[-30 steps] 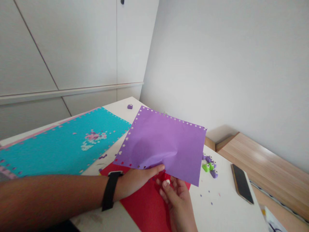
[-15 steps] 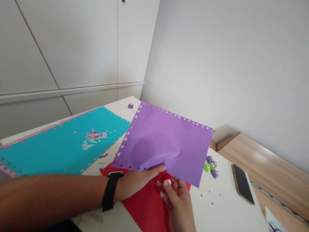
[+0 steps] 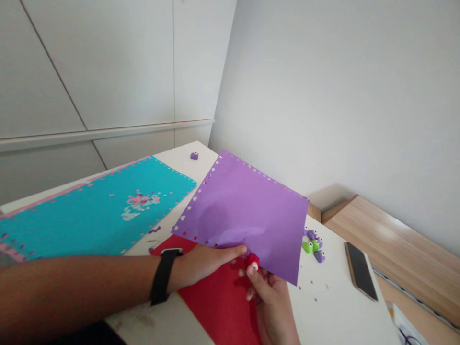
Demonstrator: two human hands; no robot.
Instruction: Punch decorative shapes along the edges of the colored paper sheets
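A thin purple paper sheet (image 3: 240, 215), tiny stars punched along its edges, hangs tilted over the table, its lower edge across the left hand (image 3: 204, 262). Those fingers lie straight and flat (thumb hidden, so cannot tell if it grips). The right hand (image 3: 273, 306) is nearer the sheet's lower corner, fingers curled, pinching a small red craft punch (image 3: 252, 261) right at that lower edge, just beside the left fingertips. The sheet's edges run diagonally, rising away from the hands. Below lies a red paper sheet (image 3: 219, 297); left, a teal paper sheet (image 3: 82, 220). Right, open white tabletop (image 3: 341, 306) holds small green and purple craft punches (image 3: 312, 245) and a black phone (image 3: 360, 270).
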